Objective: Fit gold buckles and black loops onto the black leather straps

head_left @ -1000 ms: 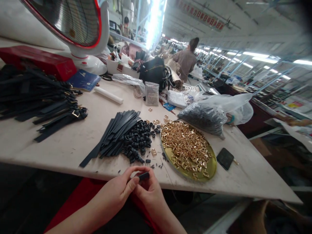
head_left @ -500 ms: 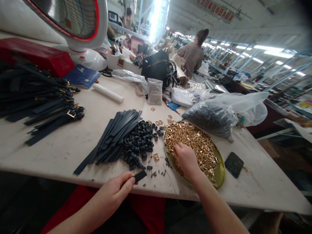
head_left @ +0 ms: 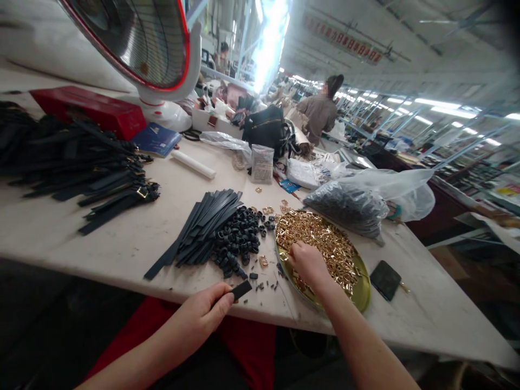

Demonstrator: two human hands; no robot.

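My left hand (head_left: pixel 213 306) is closed on a short black strap (head_left: pixel 242 290), pinched between thumb and fingers at the table's front edge. Over the round gold tray (head_left: pixel 363 303) my right hand (head_left: pixel 309 264) is closed, its fingertips on a gold buckle (head_left: pixel 284 256). Many more gold buckles (head_left: pixel 333 254) fill the tray. Left of it lies a heap of small black loops (head_left: pixel 238 238), beside a fanned stack of black straps (head_left: pixel 203 222). One loose buckle (head_left: pixel 263 261) rests on the table between the loops and the tray.
Finished-looking black straps with buckles (head_left: pixel 109 189) are piled at left, near a red box (head_left: pixel 89 111) and a heater (head_left: pixel 134 43). A plastic bag of dark pieces (head_left: pixel 349 200) lies behind the tray. A black square item (head_left: pixel 385 279) sits right. A person (head_left: pixel 319 111) stands farther back.
A gold buckle now shows at my right fingertips, at the tray's left side. My left hand still holds the strap. The view has shifted slightly.
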